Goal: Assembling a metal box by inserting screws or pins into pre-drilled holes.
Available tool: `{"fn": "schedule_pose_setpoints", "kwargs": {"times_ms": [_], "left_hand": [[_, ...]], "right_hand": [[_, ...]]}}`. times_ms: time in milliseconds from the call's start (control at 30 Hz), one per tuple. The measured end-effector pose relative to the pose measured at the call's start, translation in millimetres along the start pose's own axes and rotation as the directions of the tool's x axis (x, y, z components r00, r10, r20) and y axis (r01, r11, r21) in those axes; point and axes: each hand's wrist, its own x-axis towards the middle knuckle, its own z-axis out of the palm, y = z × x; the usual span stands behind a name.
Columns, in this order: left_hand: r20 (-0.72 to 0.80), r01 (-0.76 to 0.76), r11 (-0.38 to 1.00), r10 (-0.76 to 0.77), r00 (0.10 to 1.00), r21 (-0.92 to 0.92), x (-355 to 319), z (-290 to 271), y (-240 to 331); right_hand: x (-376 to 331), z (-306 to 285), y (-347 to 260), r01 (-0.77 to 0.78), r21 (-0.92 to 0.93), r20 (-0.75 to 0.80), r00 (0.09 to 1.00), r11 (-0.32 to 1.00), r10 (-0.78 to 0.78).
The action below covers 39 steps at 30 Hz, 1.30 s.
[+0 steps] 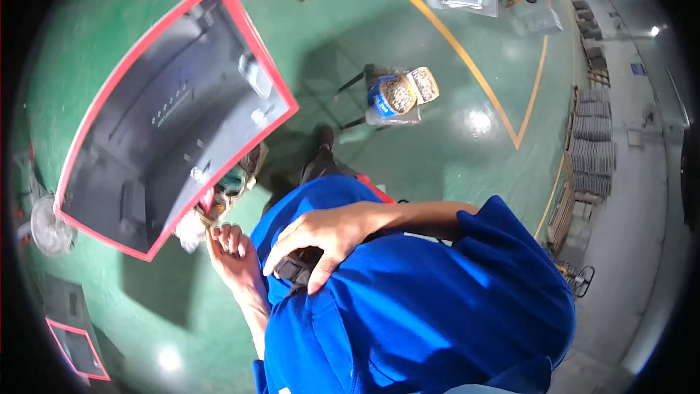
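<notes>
While the right hand point(321, 237) clasps a dark strap point(295, 270) at the chest, the left hand point(232, 244) hangs half-curled, empty; the panel point(168, 113) beside it could get knocked over.

Panel point(157, 120) left of bucket point(390, 98)

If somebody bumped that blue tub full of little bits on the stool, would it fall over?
Probably it would wobble. The blue tub is heaped with small pieces, so it likely feels heavy. It sits on a small stool beside a second tub, close to the edge, so a hard push could tip it and scatter the bits.
</notes>
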Motion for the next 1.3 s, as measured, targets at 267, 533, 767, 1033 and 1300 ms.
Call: {"fn": "schedule_pose_setpoints", "kwargs": {"times_ms": [267,533,767,1033,1300], "left_hand": [[-0.078,0.018,0.998,-0.014,0.997,0.055,-9.3,16.8,8.8],[-0.136,0.046,0.986,-0.024,0.99,0.162,23.7,19.1,-11.8],[-0.132,0.114,0.955,-0.08,0.988,0.273,36.6,27.4,-25.0],[-0.021,0.08,0.976,-0.078,0.997,0.205,41.1,18.8,-26.4],[-0.187,0.048,0.928,0.024,0.982,0.37,38.1,22.1,-33.3]], "right_hand": [[18.9,20.8,-11.5,-0.043,-0.044,-0.073,0.997,0.998,0.04],[17.6,-9.3,-4.7,-0.052,0.128,-0.317,0.944,0.99,0.091],[27.5,-18.3,58.5,-0.034,0.17,-0.381,0.92,0.985,0.098],[33.3,-16.9,92.1,-0.031,0.217,-0.38,0.918,0.976,0.114],[22.2,-15.7,49.3,0.044,0.048,-0.338,0.941,0.998,-0.026]]}}
